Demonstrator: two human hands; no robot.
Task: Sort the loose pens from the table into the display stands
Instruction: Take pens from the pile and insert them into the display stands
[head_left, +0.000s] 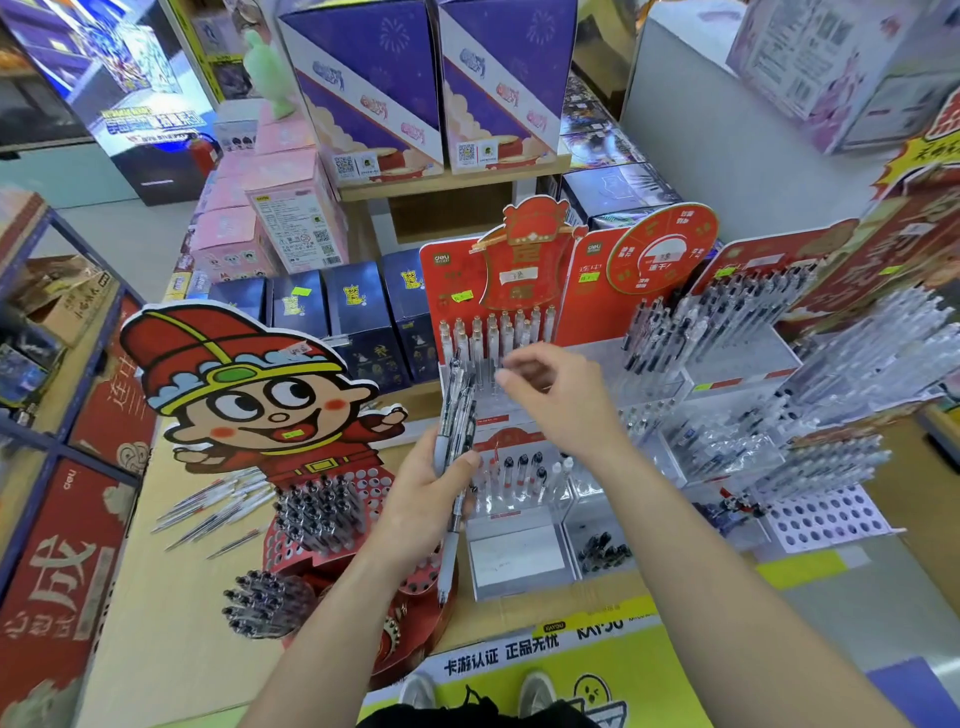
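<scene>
Down at the bottom edge, a pair of shoes (537, 693) on a yellow-green floor sign (613, 670), right against the table (171, 597). Up comes the left hand (423, 499), fingers and thumb wrapped tight round a bundle of pens (457, 415), clear barrels with dark clips, held nearly upright, one grey-tipped pen hanging lower than the rest. Left of it, loose pens (218, 512) lie fanned on the tabletop, beside a red stand (291, 551) crowded with black-capped pens. Behind that stand rises a cartoon cutout (249, 395) in a red hat.

Just past the bundle sits a clear tiered stand (519, 556); a few pens stand in its lower row. The right hand (563, 402) hovers over the upper tiers, fingers loosely bent, fingertips close to the top of the bundle. It is blurred, so I cannot tell whether it pinches a pen or holds nothing.

Further back, a row of white pens (493, 332) stands before a red backboard (452, 275), and dark pens (670, 332) lean in the neighbouring stand to the right. Beyond, dark blue boxes (358, 312), pink boxes (260, 218), and tall purple boxes (431, 83) on a shelf.
</scene>
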